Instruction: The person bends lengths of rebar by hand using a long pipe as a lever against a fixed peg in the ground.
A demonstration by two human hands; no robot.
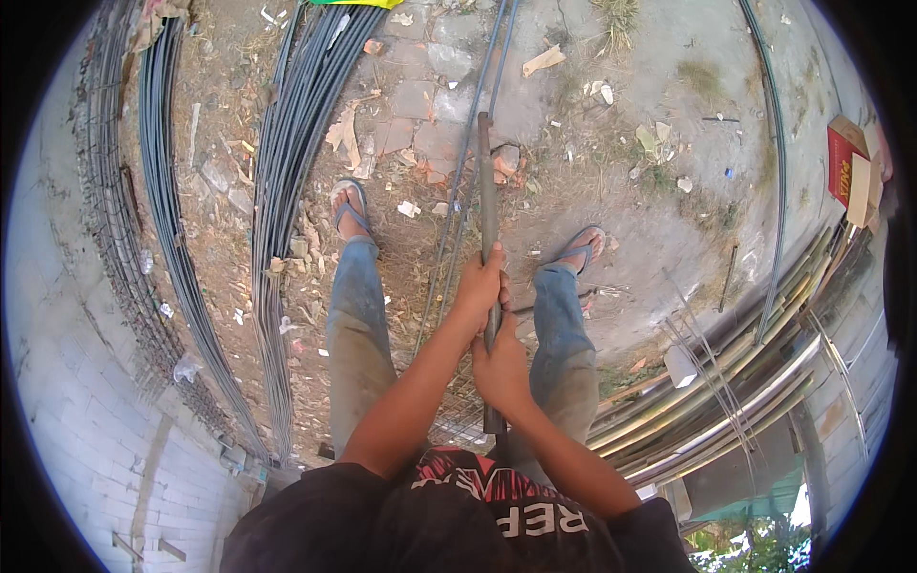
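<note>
A long grey-brown metal pipe runs away from my body, between my legs. My left hand is wrapped round its middle, with the thumb lying along the top. Nearer to me, my right hand grips the same pipe lower down. The pipe's near end shows below my hands, close to my shirt. Two thin steel bars lie on the ground beside and partly beneath the pipe. A dark thin rod sticks out to the right of my hands; where it starts is hidden.
Bundles of steel rebar lie along the left, with another rebar bundle farther left. Long bars and stacked bamboo-like poles lie at right, near a red cardboard box. Broken bricks litter the ground ahead.
</note>
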